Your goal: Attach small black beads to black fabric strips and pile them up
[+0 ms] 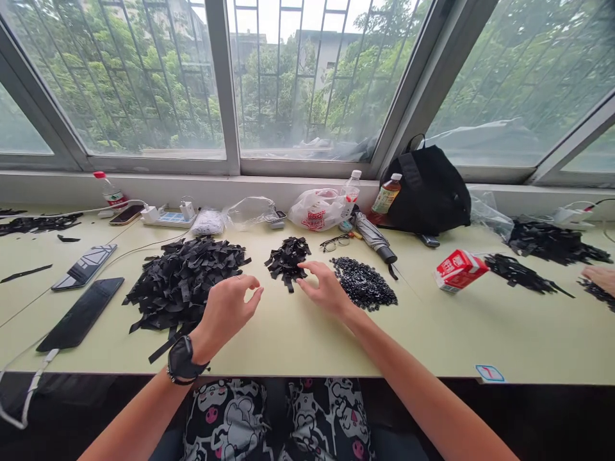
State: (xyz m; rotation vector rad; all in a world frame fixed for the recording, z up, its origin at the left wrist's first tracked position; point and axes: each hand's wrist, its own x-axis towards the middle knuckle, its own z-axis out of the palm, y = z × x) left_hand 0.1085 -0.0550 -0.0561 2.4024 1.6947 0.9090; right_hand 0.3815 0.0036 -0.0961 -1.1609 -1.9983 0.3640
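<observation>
My left hand (229, 314), with a dark watch on its wrist, is over the right edge of a large heap of short black strap pieces (185, 278). Its thumb and forefinger curve toward each other with a small gap, and nothing shows between them. The other fingers are partly hidden. My right hand (327, 289) reaches to the right edge of a smaller pile of black strap pieces (288, 256), thumb and forefinger apart at its rim. Just right of that hand lies a pile of small shiny black parts (365, 283), perhaps buckles.
A red drink carton (460, 270), folded umbrella (375, 237) and glasses (336, 242) lie beyond on the table. Phones (84, 314) with cables are at left. A black bag (427, 192) leans by the window. Another person's hand (600, 278) shows at far right.
</observation>
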